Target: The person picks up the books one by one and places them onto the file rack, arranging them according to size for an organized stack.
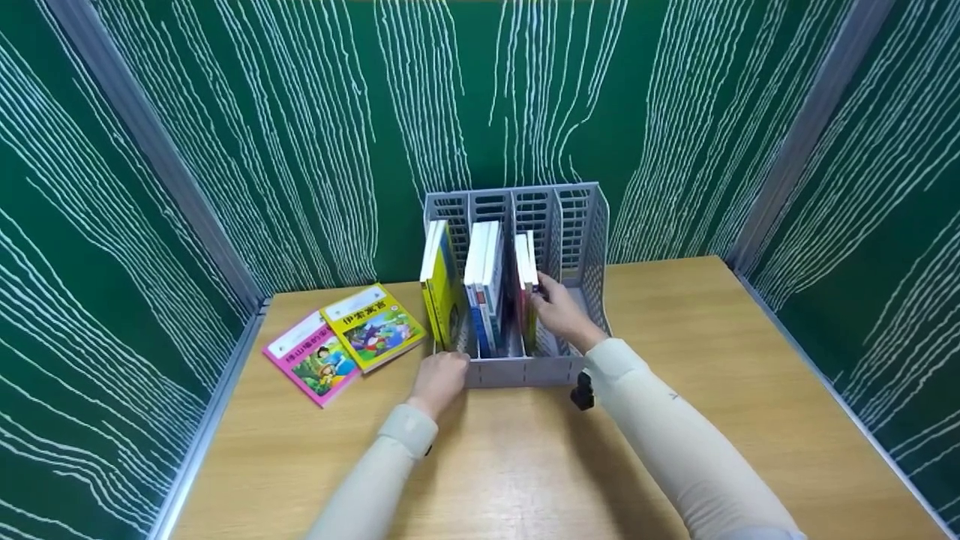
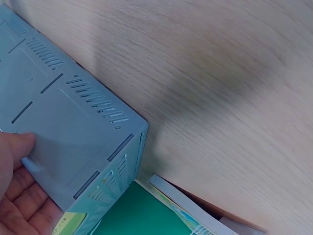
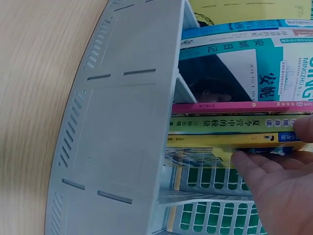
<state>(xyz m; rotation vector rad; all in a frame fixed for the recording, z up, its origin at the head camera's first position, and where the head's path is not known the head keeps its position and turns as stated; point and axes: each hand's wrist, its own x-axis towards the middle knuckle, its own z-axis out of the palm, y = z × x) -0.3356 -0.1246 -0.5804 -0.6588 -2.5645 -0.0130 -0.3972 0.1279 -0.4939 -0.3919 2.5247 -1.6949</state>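
Note:
A grey plastic book organizer with upright dividers stands at the table's back. My left hand grips its front left edge, the thumb outside on the panel and the fingers curled over the rim. My right hand reaches into the third compartment. Its thumb lies at the spines and its fingers against the cover of a thin yellow book, pinching it. A green-spined book and a pink-spined book stand beside it. Several books fill the second compartment; a yellow book stands in the first.
Left of the organizer, a yellow picture book lies partly over a pink one on the wooden table. Green walls with white lines and grey posts enclose the table. A small black object shows beneath the right wrist.

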